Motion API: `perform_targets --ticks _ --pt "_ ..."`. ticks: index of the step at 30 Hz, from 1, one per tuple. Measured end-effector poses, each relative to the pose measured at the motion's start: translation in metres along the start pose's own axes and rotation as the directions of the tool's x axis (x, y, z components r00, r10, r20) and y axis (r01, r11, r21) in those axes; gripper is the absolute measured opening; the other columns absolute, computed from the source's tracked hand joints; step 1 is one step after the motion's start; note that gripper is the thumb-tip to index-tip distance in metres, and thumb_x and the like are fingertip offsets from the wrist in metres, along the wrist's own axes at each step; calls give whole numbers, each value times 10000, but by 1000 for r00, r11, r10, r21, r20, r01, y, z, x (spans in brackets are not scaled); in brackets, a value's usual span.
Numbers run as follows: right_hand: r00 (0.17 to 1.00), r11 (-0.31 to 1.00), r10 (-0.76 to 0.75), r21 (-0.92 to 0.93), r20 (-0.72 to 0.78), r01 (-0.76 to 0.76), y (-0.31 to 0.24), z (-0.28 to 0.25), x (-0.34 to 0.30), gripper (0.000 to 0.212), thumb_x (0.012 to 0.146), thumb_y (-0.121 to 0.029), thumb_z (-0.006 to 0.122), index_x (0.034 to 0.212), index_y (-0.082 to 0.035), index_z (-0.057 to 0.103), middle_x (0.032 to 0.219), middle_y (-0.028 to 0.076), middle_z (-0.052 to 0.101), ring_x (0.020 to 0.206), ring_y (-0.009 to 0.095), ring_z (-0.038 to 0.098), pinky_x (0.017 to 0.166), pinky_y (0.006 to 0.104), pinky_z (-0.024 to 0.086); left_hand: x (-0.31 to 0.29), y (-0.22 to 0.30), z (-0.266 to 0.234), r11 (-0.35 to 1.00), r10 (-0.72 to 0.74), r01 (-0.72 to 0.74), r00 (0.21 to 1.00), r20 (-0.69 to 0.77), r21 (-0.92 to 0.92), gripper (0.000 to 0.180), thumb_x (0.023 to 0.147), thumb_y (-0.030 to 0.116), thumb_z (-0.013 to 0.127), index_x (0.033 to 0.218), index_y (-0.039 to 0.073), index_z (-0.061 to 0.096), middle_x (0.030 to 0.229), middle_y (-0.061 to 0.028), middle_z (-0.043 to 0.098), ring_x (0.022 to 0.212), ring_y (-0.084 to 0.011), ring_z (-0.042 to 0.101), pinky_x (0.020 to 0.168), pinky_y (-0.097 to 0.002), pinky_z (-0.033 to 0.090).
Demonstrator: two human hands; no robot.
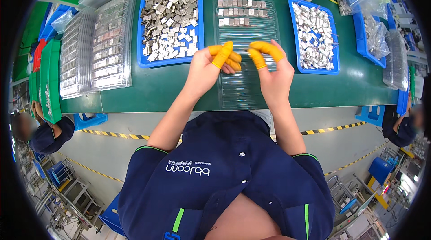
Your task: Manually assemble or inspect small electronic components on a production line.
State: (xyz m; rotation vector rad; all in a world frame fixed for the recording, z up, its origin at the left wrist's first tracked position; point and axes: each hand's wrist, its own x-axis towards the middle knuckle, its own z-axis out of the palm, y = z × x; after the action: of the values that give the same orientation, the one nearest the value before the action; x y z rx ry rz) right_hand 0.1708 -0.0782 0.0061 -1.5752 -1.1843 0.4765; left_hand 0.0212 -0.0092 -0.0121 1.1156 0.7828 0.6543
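Left hand and right hand, fingers bent in yellow finger covers, are over a clear ridged tray on a green counter; cannot tell whether they grip anything. Small metallic blocks form 3 rows at its far end, between 2 blue bins of parts, left and right.
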Motion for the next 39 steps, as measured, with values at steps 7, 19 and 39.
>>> perform_targets --ticks 7,19,39 --pt "937 927 -332 -145 112 346 3 1 2 206 636 23 685 829 -36 645 859 76 627 905 277 586 890 416 446 -1 -5 10 999 54 -54 998 34 -1 208 896 163 536 975 -22 585 801 -55 618 696 -99 581 639 -219 467" --pt "933 939 -318 -76 168 334 1 -4 6 171 699 31 654 858 -28 629 845 66 632 874 247 599 948 402 401 -10 3 8 992 123 -122 992 38 -18 150 877 89 552 967 -29 572 849 -65 607 722 -108 579 647 -234 475" --pt "899 896 -394 -138 190 422 -5 -5 26 183 672 -32 674 851 -48 640 965 57 624 956 256 555 910 392 402 -7 -4 19 971 185 -193 980 -73 -139 197 902 153 527 988 -18 575 787 -42 604 658 -82 546 597 -207 433"
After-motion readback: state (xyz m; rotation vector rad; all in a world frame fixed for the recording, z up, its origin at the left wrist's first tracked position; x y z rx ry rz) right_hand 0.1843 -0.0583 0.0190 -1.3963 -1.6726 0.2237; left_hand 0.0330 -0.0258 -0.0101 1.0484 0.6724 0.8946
